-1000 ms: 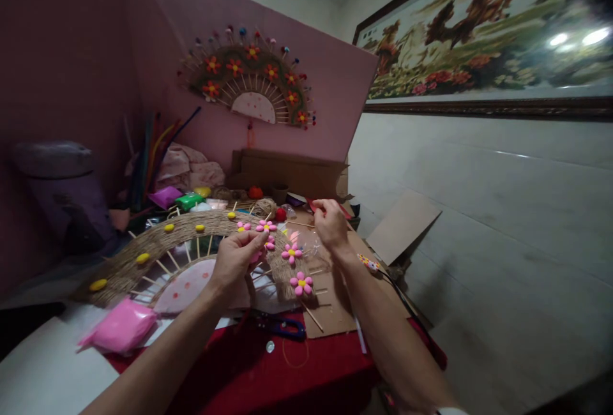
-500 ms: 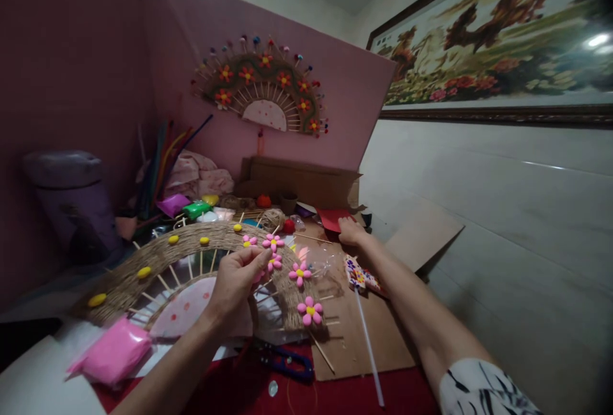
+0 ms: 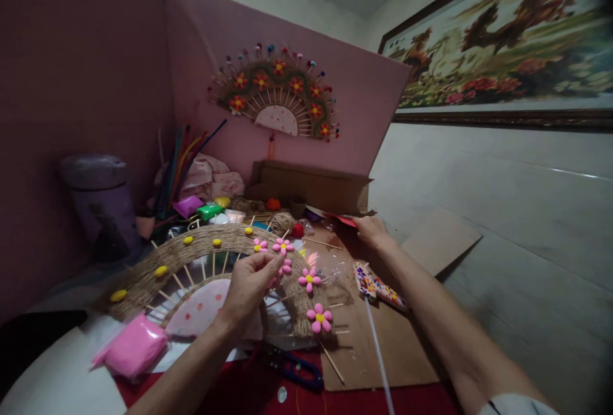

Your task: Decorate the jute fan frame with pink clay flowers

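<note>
My left hand [image 3: 256, 281] is closed in a pinch over the fan-shaped twine weaving [image 3: 204, 250]. At its fingertips shows a pink clay flower [image 3: 285, 267], partly hidden by the fingers. More pink clay flowers with yellow centres, such as the one at the lower right [image 3: 319, 318], sit on the right part of the fan. Yellow clay dots [image 3: 160, 271] lie along its left part. Farther back, my right hand [image 3: 372, 231] is closed on the edge of a red sheet [image 3: 347, 220], which shows nearly edge-on.
A pink clay packet [image 3: 134, 346] lies front left, blue-handled scissors [image 3: 299, 369] in front. A cardboard sheet [image 3: 383, 357] carries a patterned glue gun [image 3: 366, 281] with a clear glue stick. Twine [image 3: 281, 223], clay packs and a cardboard box [image 3: 311, 185] stand behind. A finished fan [image 3: 278, 96] hangs above.
My right hand has tilted up the red sheet, which lay flatter before, and moved slightly right. My left hand stays over the fan in the same pinch. The view has shifted slightly left.
</note>
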`<state>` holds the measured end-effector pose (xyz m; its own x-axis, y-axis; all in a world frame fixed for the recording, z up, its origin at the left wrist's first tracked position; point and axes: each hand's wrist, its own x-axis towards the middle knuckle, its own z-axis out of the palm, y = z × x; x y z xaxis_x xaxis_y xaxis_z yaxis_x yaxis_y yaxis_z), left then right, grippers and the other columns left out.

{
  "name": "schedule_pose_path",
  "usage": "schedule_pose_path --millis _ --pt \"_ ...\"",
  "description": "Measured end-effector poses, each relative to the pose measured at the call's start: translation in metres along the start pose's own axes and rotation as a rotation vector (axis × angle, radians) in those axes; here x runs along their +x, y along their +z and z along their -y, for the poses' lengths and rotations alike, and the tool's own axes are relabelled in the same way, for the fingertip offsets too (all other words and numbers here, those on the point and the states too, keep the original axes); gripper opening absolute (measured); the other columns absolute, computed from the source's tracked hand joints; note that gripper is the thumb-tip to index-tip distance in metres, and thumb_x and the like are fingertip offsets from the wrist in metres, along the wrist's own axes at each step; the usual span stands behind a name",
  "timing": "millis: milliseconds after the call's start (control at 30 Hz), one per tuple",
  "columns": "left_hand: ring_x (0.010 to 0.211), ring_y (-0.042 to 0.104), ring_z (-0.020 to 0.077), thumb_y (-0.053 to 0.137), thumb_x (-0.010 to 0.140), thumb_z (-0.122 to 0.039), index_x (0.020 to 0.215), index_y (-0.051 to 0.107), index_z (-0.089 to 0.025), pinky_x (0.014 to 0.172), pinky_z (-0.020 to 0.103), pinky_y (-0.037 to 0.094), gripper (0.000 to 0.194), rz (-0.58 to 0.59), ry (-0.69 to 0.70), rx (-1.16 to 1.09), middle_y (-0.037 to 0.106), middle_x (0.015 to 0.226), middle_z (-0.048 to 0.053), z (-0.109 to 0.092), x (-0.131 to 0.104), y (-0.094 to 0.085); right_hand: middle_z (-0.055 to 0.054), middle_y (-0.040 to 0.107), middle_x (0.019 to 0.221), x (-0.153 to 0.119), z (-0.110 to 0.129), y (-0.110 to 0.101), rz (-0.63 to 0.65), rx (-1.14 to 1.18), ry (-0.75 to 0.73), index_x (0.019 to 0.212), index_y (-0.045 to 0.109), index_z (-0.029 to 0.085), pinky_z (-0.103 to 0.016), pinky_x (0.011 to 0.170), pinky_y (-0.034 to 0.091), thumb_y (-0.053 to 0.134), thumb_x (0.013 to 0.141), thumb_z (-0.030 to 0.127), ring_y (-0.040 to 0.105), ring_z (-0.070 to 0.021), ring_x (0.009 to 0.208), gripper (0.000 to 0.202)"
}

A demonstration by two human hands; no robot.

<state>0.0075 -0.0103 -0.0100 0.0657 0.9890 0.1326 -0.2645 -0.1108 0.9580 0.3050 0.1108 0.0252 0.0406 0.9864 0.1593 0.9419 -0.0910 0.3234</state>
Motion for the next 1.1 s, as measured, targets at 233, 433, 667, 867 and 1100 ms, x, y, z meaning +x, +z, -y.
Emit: schedule_pose_path --millis 233,433,667,867,1100 --pt "0.05 0.042 0.0068 0.073 0.066 -0.044 0.061 0.065 -0.011 0.046 0.018 0.03 0.034 0.008 0.034 0.036 0.052 0.054 -0.001 0.006 0.003 -0.001 -0.014 0.072 0.097 -0.014 -0.01 -0.05 -0.224 0.01 0.09 0.111 0.064 0.02 -0.031 0.07 0.044 0.043 0.088 0.025 0.068 -0.0257 0.09 0.032" --pt "0.048 0.042 0.0083 0.071 0.068 -0.044 0.06 0.066 -0.012 0.046 0.02 0.031 0.033 -0.019 0.072 0.094 0.051 0.051 -0.001 0.009 0.001 0.0 -0.013 0.067 0.117 -0.013 0.032 -0.086 -0.651 0.214 -0.066 0.129 0.053 0.017 -0.029 0.078 0.044 0.046 0.086 0.025 0.064 -0.0237 0.101 0.044" --pt "0.054 0.048 0.0103 0.072 0.065 -0.046 0.061 0.067 -0.014 0.051 0.021 0.038 0.032 -0.169 0.109 -0.036 0.059 0.056 0.0 0.007 -0.003 0.005 -0.015 0.058 0.131 0.02 0.141 -0.116 -0.847 0.2 -0.49 0.13 0.051 0.009 -0.033 0.083 0.044 0.035 0.094 0.018 0.056 -0.0239 0.113 0.04" --pt "0.052 0.046 0.0094 0.073 0.064 -0.048 0.06 0.065 -0.015 0.05 0.021 0.037 0.034 -0.209 0.085 -0.122 0.058 0.055 -0.001 0.007 -0.003 0.004 -0.015 0.05 0.139 0.047 0.203 -0.126 -0.911 0.223 -0.695 0.13 0.051 0.011 -0.041 0.082 0.043 0.026 0.097 0.019 0.051 -0.0287 0.119 0.042" --pt "0.053 0.043 0.0109 0.068 0.069 -0.05 0.056 0.062 -0.016 0.051 0.023 0.035 0.037 -0.234 0.107 -0.034 0.054 0.054 0.0 0.01 -0.003 0.002 -0.016 0.049 0.139 0.071 0.209 -0.131 -0.916 0.295 -0.616 0.132 0.05 0.012 -0.043 0.085 0.042 0.027 0.097 0.019 0.05 -0.0288 0.118 0.043"
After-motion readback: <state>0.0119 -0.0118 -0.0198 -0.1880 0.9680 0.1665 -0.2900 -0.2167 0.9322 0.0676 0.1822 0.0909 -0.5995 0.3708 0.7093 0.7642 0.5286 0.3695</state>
